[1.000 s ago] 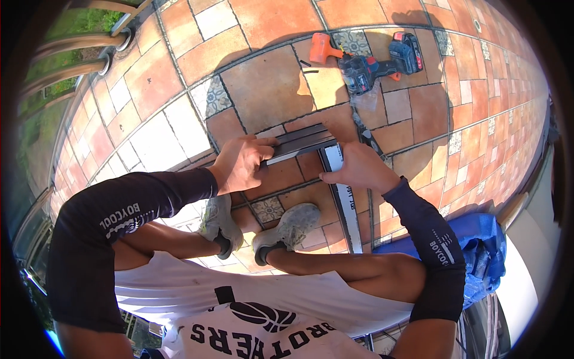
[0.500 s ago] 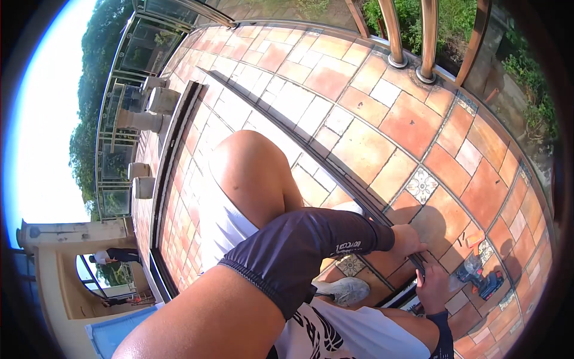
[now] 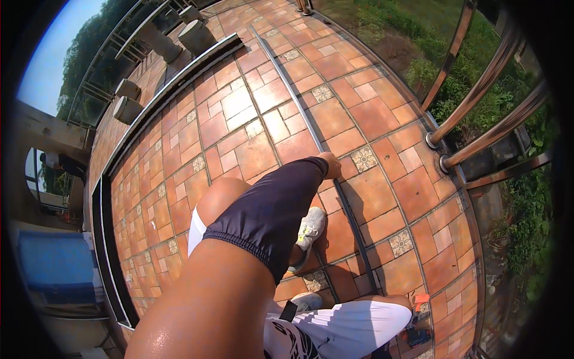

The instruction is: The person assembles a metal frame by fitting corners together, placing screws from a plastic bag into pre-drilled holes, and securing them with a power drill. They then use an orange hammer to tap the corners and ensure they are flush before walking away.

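Observation:
My left hand, at the end of a dark sleeve, is closed around a long thin metal bar near its middle. The bar runs from the far part of the tiled floor back toward my knee; its near end passes out of sight behind my leg. Beyond the hand the bar looks bright and silvery, and nearer to me it looks dark. My right hand does not show. A shoe of mine rests on the tiles beside the bar.
A dark metal frame lies along the left side of the floor. A cordless power tool and a small orange object are by my knee. Metal railings border the right. Stone stools stand far left, and a person is at the left.
My left hand has moved farther out along the bar, away from me. My right hand, earlier at the bar's near part, has left the view. The view has turned.

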The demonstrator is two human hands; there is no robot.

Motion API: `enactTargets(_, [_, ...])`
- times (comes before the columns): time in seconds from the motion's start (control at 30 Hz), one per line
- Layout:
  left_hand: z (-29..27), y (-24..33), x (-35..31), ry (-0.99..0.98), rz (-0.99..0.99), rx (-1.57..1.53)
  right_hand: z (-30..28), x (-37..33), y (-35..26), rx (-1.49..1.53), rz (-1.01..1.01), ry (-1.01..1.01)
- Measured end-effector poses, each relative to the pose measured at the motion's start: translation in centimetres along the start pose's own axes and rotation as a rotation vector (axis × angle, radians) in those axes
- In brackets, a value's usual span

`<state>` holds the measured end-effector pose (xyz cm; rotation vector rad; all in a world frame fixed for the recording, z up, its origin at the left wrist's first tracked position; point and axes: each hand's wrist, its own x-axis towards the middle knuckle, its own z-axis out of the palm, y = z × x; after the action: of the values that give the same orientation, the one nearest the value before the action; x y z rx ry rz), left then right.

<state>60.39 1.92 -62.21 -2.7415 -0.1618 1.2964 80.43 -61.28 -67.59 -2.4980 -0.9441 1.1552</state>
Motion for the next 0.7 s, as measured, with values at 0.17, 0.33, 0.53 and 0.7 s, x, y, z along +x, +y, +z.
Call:
enactTargets(0.17, [4.5,-1.7,1.0,0.125,-0.075,-0.041,0.0,1.0,-0.5,0.025,0.060,-0.073])
enactTargets(0.33, [4.6,-1.7,0.5,0.144,-0.044,-0.027,-0.3,1.8,-0.5,0.029,0.097,-0.120])
enactTargets(0.53, [5.5,-0.7,-0.2,0.123,-0.026,-0.019,-0.4,3.4,-1.6,0.028,0.114,-0.196])
enactTargets(0.7, [6.3,-0.4,-1.0,0.090,-0.094,-0.103,-0.8,5.6,-3.1,0.062,0.071,-0.307])
